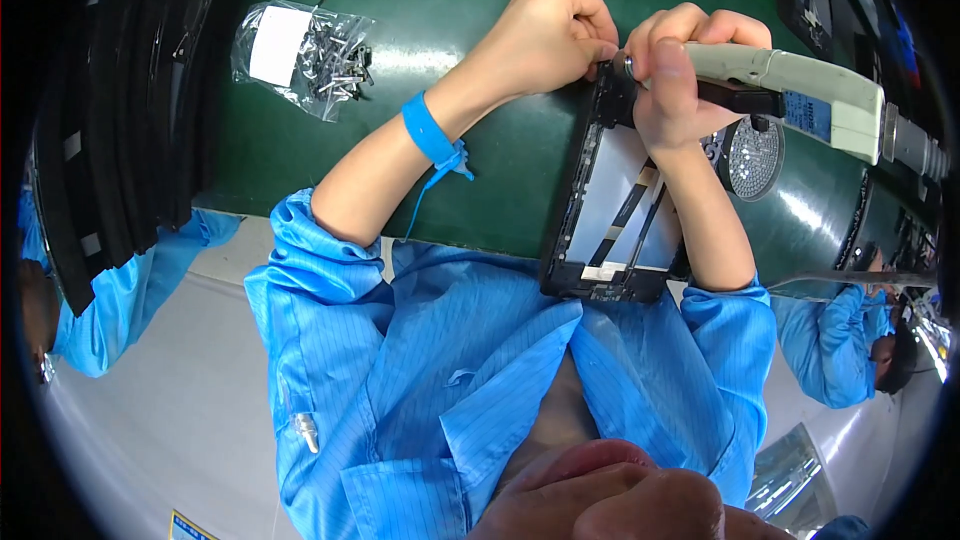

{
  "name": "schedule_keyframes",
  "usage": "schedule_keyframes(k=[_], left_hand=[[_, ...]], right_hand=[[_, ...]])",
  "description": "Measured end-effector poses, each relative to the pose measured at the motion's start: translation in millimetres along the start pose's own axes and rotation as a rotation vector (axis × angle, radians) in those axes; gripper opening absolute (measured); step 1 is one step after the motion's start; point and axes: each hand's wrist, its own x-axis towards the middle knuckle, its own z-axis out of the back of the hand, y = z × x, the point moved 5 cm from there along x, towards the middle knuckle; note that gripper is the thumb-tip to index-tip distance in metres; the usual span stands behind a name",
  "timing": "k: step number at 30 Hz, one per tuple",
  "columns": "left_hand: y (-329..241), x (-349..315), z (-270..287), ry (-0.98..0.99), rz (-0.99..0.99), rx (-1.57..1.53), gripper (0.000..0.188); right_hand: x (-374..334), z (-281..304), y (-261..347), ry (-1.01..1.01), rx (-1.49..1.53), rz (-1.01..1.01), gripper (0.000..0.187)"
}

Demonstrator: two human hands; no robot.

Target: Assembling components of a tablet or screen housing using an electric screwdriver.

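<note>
We find the flat black device (566, 230) at two o'clock from the middle of the view, lying lengthwise on the green table (510, 170), its six o'clock end reaching past the table's edge toward the body. Our left hand (550, 40) has thumb and finger closed in a pinch at the device's twelve o'clock end; we cannot tell whether anything small sits between them. Our right hand (680, 70) wraps the front of a pale power tool (840, 100), which trails off toward four o'clock. We judge the device light and stiff, with a smooth, fragile grey panel, best held by its black side rails; the tool looks hard and somewhat heavy, steadiest gripped round its body. Counting, we have one device, one tool, one blue wrist strap (430, 130), one pebbly round dish (755, 160) at the device's three o'clock, and one clear bag (313, 108) between ten and eleven, its metal pieces (338, 65) too jumbled to number. Toward ten stand several black panels (130, 110), overlapping beyond a sure count.
</note>
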Motion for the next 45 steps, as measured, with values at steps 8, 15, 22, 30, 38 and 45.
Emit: schedule_keyframes(k=[8, 15, 22, 30, 38, 45], left_hand=[[-2.0, -5.6, -0.9, -0.007, -0.028, 0.028, 0.013], [-4.1, -7.0, 2.1, -0.024, -0.032, 0.065, 0.005], [-29.0, -82.2, -3.4, -0.273, 0.057, 0.393, 0.023], [2.0, -212.9, -102.9, -0.223, 0.162, 0.128, 0.1], [-24.1, -227.4, -38.4, -0.439, 0.182, -0.688, 0.054], [-161.2, -284.5, 129.2, -1.143, -0.532, -0.379, 0.047]], right_hand=[[-9.5, 3.8, -0.8, -0.121, -0.152, -0.014, 0.041], [-11.4, -4.9, -2.6, -0.198, -0.108, 0.06, 0.039], [16.9, 34.9, 12.1, -0.168, 0.351, 0.125, 0.036], [88.7, 85.2, 74.5, -0.114, 0.534, 0.202, 0.041], [80.8, 128.2, 101.5, -0.258, 0.539, 0.205, 0.062], [78.8, 174.9, 137.3, -0.295, 0.419, 0.411, 0.077]])
